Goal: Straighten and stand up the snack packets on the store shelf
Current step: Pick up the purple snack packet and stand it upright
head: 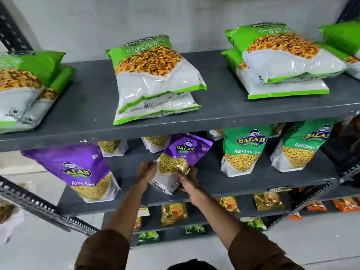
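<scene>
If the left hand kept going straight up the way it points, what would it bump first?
Probably the purple Aloo Sev packet that the left hand is already touching at its edge. Past that, a white and yellow packet stands further back, though depth is hard to judge.

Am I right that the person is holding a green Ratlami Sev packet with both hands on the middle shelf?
Not quite: the head view shows the packet is purple Aloo Sev, not green Ratlami Sev. Both the left hand and right hand do hold it on the middle shelf.
</scene>
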Tool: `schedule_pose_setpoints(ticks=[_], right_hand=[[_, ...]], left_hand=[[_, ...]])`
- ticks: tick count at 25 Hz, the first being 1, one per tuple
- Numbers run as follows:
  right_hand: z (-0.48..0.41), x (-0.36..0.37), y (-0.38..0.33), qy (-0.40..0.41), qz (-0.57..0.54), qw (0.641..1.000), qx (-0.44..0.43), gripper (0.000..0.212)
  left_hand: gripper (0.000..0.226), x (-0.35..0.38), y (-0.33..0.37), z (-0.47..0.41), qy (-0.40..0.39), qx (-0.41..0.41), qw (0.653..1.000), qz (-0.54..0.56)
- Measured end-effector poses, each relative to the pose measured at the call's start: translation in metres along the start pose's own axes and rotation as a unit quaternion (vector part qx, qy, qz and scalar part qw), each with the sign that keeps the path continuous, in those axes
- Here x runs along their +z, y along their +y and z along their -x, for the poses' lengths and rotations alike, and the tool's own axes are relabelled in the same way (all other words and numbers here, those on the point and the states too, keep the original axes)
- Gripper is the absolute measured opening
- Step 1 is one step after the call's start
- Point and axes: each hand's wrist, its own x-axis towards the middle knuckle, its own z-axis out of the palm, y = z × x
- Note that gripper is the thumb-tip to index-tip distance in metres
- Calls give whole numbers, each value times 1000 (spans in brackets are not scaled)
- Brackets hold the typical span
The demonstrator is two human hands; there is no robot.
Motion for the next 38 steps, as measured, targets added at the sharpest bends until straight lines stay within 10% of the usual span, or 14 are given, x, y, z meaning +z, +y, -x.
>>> schedule_pose_setpoints(ticks=[12, 19, 38], right_hand=[[68, -43, 9, -1, 0, 991, -136, 57], [159, -78, -9, -87, -16, 980, -178, 56], [144, -81, -1, -109, 133, 965, -200, 66]], left_hand=[[3, -3, -15, 92, -42, 14, 972, 230], [27, -47, 9, 204, -63, 61, 934, 347], [47, -49, -9, 214, 11, 114, 971, 209]])
